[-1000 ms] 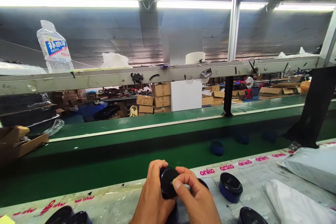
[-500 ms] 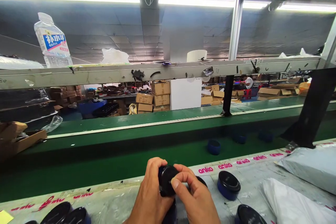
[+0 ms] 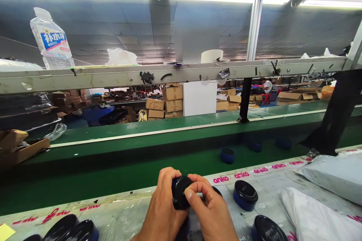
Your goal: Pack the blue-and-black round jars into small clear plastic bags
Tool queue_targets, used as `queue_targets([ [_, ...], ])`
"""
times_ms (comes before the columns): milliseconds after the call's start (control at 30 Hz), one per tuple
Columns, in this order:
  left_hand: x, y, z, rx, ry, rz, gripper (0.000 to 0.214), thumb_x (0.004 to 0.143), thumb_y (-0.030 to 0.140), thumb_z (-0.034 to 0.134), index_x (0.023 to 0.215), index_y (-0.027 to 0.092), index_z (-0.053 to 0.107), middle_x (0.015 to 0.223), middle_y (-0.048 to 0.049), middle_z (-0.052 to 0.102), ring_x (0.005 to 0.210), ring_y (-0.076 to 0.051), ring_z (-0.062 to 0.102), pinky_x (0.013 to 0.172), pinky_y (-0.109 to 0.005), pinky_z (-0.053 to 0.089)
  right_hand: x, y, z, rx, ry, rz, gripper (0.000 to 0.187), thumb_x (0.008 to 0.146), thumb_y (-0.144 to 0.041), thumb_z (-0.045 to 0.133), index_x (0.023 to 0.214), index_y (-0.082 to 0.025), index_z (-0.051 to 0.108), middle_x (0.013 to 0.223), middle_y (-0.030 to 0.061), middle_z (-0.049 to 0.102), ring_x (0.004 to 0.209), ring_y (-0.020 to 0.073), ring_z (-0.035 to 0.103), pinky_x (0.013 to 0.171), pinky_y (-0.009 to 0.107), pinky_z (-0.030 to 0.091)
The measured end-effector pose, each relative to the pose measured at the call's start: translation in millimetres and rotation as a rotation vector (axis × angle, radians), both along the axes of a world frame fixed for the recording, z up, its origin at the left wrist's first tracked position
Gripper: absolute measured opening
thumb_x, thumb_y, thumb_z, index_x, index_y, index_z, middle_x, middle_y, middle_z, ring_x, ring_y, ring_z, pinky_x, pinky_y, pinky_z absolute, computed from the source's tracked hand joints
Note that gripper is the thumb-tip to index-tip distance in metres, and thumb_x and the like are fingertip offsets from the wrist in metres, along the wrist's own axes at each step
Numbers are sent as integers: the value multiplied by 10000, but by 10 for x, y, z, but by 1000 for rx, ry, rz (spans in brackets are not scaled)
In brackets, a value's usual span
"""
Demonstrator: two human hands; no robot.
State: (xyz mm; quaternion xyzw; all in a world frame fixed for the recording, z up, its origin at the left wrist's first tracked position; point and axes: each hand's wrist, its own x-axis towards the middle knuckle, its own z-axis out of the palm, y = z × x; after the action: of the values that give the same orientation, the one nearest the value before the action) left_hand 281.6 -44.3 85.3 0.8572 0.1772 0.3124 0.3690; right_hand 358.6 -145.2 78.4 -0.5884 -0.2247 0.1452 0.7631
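My left hand (image 3: 165,205) is wrapped around a round dark device (image 3: 178,196), a short black-and-blue cylinder, with its black face tilted toward my right hand. Thumb and forefinger of my right hand (image 3: 210,207) are pinched together against that face; whatever lies between the fingertips is too small to make out. Behind the right fingers another round dark piece (image 3: 217,191) is partly hidden. Below my hands, more dark parts are mostly covered. To the right, a blue-sided round piece (image 3: 245,195) with a glossy black top lies on the bench, and a similar piece (image 3: 268,229) sits nearer.
Several round dark pieces (image 3: 62,226) lie at the bench's front left. A green conveyor belt (image 3: 113,175) runs behind the bench, carrying blue pieces (image 3: 227,155). White bags (image 3: 311,214) lie at right. A rail (image 3: 118,77) crosses above, bearing a bottle (image 3: 52,41). Black-wrapped posts (image 3: 328,120) stand beyond.
The whole view has shifted slightly, so things appear a little higher. Both hands keep nearly the same grip on the round device, with the right fingertips still pinched at its face.
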Motion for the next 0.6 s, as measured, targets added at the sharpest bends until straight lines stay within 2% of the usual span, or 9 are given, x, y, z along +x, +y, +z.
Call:
queue_targets([
  [200,-23,-9,4,4,-3,-19,366,809,211,639,1140,259,491,1205,-54,505,1079,-253,597,836,-383,533,-2,-15,-4,-59,-41,-4,226,736,-424,673,644,-216,679,1171,103,658,1128,289,593,931,352,462],
  [433,-7,-16,-46,17,-64,0,400,783,195,669,1146,255,512,1234,-59,511,1110,-245,604,892,-377,540,-18,2,-42,-14,-58,-32,208,734,-407,692,656,-214,679,1153,103,652,1108,288,602,912,363,485],
  [600,4,-34,-94,31,-156,15,430,768,197,688,1161,257,524,1259,-64,525,1148,-250,602,916,-373,540,-35,-2,14,41,-1,-35,222,692,-418,736,638,-210,680,1113,107,659,1081,282,612,849,329,525],
])
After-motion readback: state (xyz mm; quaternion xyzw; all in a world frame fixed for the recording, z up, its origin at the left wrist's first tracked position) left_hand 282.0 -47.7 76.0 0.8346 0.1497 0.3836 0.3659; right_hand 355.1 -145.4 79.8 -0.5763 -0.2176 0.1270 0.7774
